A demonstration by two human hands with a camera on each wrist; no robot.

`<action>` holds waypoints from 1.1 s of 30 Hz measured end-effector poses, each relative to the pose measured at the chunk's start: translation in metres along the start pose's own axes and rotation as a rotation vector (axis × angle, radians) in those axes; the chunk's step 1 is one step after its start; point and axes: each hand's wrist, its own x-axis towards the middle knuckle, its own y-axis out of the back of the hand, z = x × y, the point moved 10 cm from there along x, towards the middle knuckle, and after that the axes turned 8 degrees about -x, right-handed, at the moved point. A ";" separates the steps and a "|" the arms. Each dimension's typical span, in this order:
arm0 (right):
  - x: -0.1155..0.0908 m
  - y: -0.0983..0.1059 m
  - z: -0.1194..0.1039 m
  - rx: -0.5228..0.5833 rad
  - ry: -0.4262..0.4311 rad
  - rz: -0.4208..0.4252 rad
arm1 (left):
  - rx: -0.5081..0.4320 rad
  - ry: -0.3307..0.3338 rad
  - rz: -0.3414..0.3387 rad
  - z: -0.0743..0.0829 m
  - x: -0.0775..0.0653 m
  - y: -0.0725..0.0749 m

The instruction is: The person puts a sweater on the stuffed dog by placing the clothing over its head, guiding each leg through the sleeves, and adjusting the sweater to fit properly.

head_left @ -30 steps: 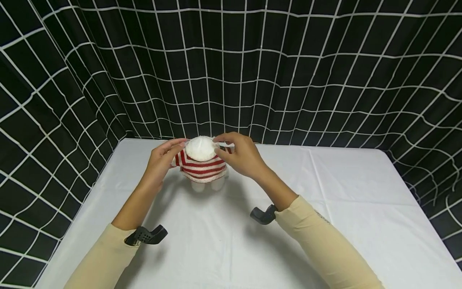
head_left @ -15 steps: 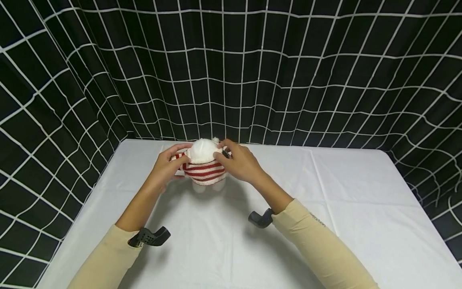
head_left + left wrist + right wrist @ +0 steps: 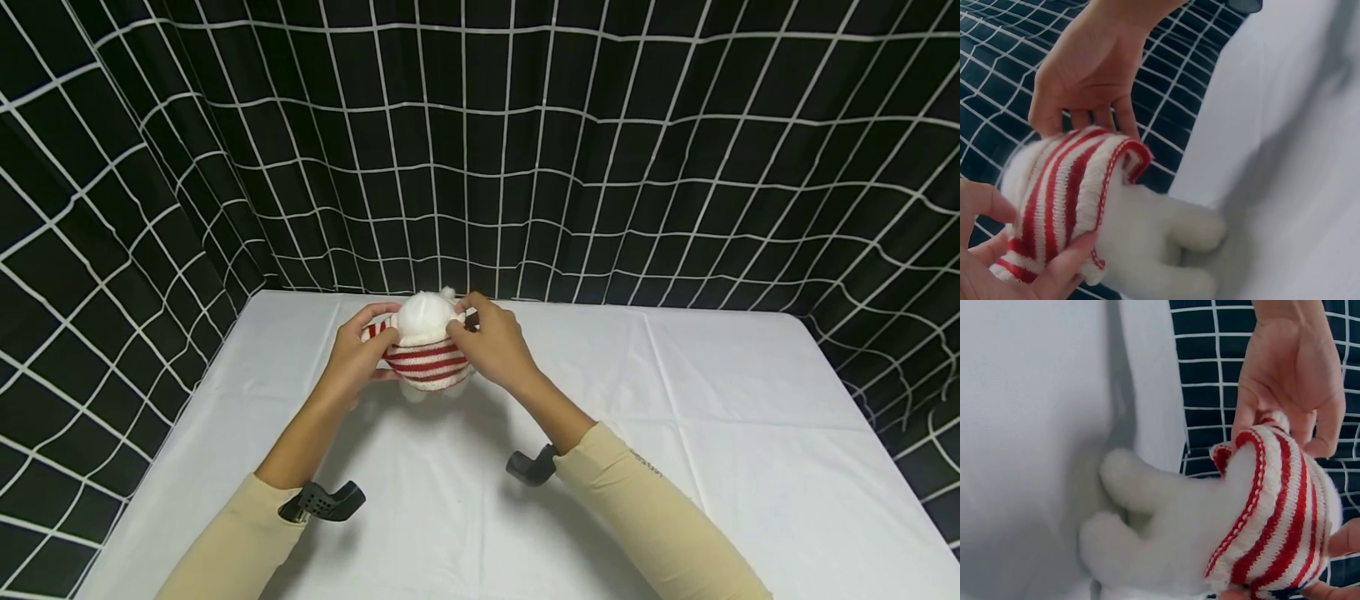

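A white plush toy (image 3: 423,315) in a red-and-white striped knitted sweater (image 3: 427,365) is held upright near the table's far edge, its back to me. My left hand (image 3: 358,354) grips its left side, thumb near the neckline and fingers around the sleeve. At the neckline on the other side, my right hand (image 3: 497,346) pinches the sweater between thumb and fingers. The left wrist view shows the plush legs (image 3: 1194,225) bare below the sweater's red-edged hem. A dark blue patch (image 3: 1285,592) on the knit shows beside my right fingers in the right wrist view. The toy's face is hidden.
A white cloth with creases covers the table (image 3: 720,450). Behind and to both sides hangs a black curtain (image 3: 570,150) with a white grid. Each wrist carries a black camera mount (image 3: 324,502) at the edge of a beige sleeve (image 3: 645,508).
Both hands have drawn slightly towards me with the toy, the left hand also shifting right. My left fingers and thumb have closed further onto the sweater. A small white ear now shows on top.
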 end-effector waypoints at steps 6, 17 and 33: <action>-0.001 -0.001 0.002 0.045 -0.019 -0.004 | 0.002 -0.020 0.037 -0.001 -0.001 0.001; -0.001 -0.005 0.008 0.122 -0.055 -0.036 | -0.008 -0.029 0.075 -0.009 -0.001 0.002; -0.011 -0.019 0.037 0.392 -0.270 -0.078 | -0.228 0.003 0.020 -0.030 0.002 -0.003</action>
